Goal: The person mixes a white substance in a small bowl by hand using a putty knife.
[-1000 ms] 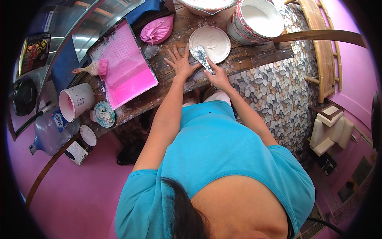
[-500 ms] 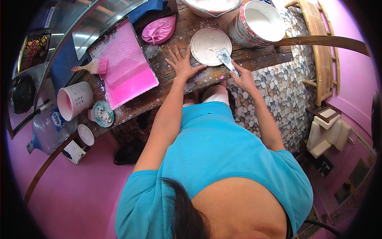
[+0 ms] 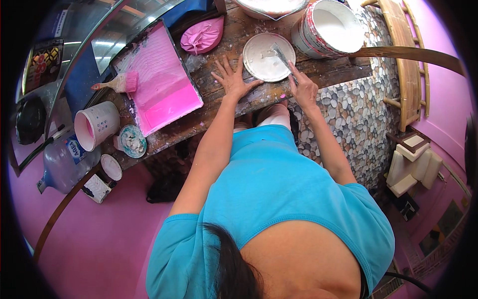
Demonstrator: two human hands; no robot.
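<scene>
My left hand [image 3: 233, 79] lies spread on the worn wooden table [image 3: 249, 20], just left of a round white lid [image 3: 259, 65] coated with creamy white paste. My right hand [image 3: 302, 87] grips a paint-spattered metal scraper [image 3: 282, 56], its blade down on the paste. Left of my left hand is a black-edged tray [image 3: 164, 102] of bright pink paint. Behind and right of the lid stands a large bucket [image 3: 311, 40] of white material, its rim streaked red.
At the left are a brush [image 3: 119, 83], cup [image 3: 99, 124], paste dish [image 3: 132, 142] and water jug [image 3: 64, 164]. A pink bundle [image 3: 201, 35] and basin [image 3: 271, 10] sit at the back; a bamboo piece [image 3: 406, 79] and cream furniture [image 3: 413, 169] stand right.
The scraper first moved right across the lid; now it is turned with its blade further up on the paste. My right hand shifted rightward, then slightly up. My left hand stays spread.
</scene>
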